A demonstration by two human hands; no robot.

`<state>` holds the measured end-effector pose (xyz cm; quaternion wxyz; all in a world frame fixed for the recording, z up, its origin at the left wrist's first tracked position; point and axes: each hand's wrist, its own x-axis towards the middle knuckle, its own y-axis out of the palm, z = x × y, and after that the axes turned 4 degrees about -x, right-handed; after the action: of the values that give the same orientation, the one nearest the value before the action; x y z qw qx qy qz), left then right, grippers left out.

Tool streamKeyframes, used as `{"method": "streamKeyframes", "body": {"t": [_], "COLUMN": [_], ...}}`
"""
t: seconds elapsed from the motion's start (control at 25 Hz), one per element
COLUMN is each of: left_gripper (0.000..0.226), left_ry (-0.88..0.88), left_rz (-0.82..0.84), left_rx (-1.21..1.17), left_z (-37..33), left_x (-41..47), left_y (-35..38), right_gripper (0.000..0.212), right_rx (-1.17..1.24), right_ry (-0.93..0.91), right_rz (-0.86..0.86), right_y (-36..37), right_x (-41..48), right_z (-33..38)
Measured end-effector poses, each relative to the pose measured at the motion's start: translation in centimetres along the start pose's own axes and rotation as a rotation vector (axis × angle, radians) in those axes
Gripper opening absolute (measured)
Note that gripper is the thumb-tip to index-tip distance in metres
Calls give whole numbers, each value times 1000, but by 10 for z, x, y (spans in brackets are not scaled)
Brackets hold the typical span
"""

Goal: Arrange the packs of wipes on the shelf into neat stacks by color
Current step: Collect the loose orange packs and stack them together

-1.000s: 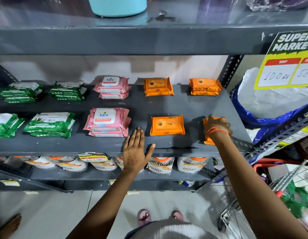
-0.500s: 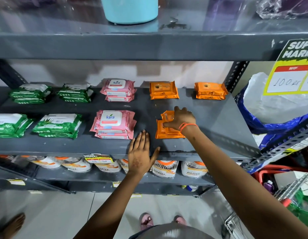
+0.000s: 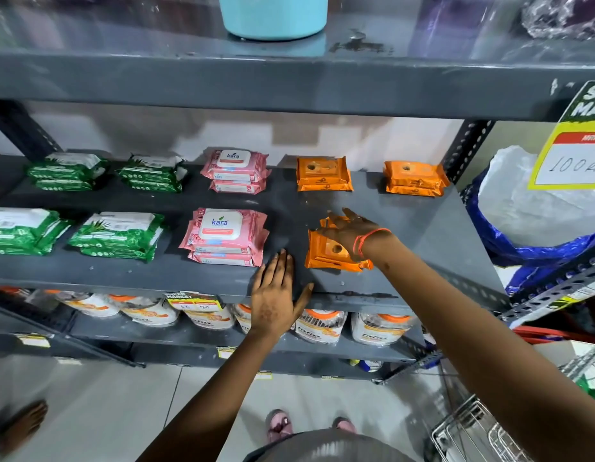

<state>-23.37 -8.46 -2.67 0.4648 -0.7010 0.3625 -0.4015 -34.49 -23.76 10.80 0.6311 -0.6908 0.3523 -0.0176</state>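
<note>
On the grey shelf (image 3: 422,228) the packs of wipes lie grouped by colour. Green stacks (image 3: 119,235) fill the left, two at the back and two in front. Pink stacks stand in the middle, one behind (image 3: 234,170) and one in front (image 3: 226,236). Two orange stacks (image 3: 322,175) sit along the back right. My right hand (image 3: 352,231) lies flat, fingers stretched, on a front orange stack (image 3: 329,253) whose top pack is askew. My left hand (image 3: 276,295) rests open on the shelf's front edge, between the pink and orange packs.
A light blue tub (image 3: 272,15) stands on the shelf above. A yellow price sign (image 3: 576,145) hangs at the right over a blue and white sack (image 3: 539,201). Jars (image 3: 322,325) line the lower shelf. A wire cart (image 3: 489,435) is at bottom right.
My right hand carried an orange pack from the shelf's right front over to the other front orange pack and set it on top. Its fingers have now straightened. The left hand stayed put.
</note>
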Motion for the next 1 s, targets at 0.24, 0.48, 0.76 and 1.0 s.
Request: {"method": "streamKeyframes", "body": {"t": [0.24,0.48,0.76,1.0], "left_gripper": [72,76,45,34], "left_ry": [1,-17,-429,-444], "left_rz": [-17,-24,7,-44], "left_rx": [24,-67,-912,-834], "left_z": [0,-8,-55,-65], "left_x": [-1,0,50,64], "left_y": [3,-3,-30,-28], "right_gripper": [57,86,51,43], "right_rx": [261,125,1230,1622], "right_ry": [10,105,595,692], "right_rz": [-139,-65,-453,-534], "right_y": [0,15,45,69], "right_x": [-2,7,-1,7], "right_z": [-7,-9,-7,24]}}
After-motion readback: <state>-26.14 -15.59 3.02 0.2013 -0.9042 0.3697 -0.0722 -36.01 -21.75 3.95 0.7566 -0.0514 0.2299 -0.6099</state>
